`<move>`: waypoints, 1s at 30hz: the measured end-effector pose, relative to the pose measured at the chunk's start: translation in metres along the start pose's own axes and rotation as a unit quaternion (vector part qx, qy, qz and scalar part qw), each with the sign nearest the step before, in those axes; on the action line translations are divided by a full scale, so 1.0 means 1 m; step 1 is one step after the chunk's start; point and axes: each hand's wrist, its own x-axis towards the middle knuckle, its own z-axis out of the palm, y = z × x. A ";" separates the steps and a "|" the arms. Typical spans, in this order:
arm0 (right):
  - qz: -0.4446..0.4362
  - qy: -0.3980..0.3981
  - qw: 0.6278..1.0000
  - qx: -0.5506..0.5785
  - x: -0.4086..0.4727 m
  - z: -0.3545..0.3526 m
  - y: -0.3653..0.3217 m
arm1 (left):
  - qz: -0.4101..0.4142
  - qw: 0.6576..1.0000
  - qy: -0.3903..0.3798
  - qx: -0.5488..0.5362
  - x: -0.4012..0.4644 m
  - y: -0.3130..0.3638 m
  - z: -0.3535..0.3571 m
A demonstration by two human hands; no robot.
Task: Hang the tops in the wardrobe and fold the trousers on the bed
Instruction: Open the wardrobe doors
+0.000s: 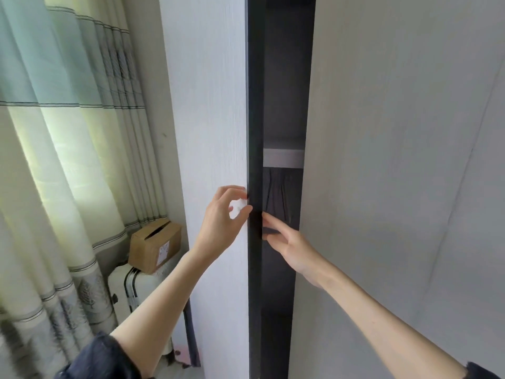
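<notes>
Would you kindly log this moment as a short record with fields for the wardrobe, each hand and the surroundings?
wardrobe: doors parted by a narrow gap, dark inside, shelf visible
left hand: fingers curled at the left door's edge
right hand: fingers reaching into the gap
clothes: something dark hanging under the shelf
beside the wardrobe: cardboard box on a white suitcase, curtains

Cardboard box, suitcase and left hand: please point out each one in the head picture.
Cardboard box (154, 246): head view, on its brown front face.
Suitcase (142, 285): head view, on its white top, under the box.
Left hand (222, 214): head view, on the back of the hand, at the door edge.
</notes>
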 end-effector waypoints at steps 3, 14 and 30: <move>0.000 -0.015 1.000 0.008 -0.005 0.021 -0.010 | -0.031 0.998 0.015 -0.046 -0.014 -0.002 -0.025; -0.048 -0.141 0.988 0.048 0.004 0.140 -0.063 | -0.074 0.979 0.137 -0.133 -0.072 -0.055 -0.147; -0.048 -0.207 0.974 0.084 0.060 0.251 -0.103 | -0.207 0.940 0.155 -0.225 -0.109 -0.107 -0.235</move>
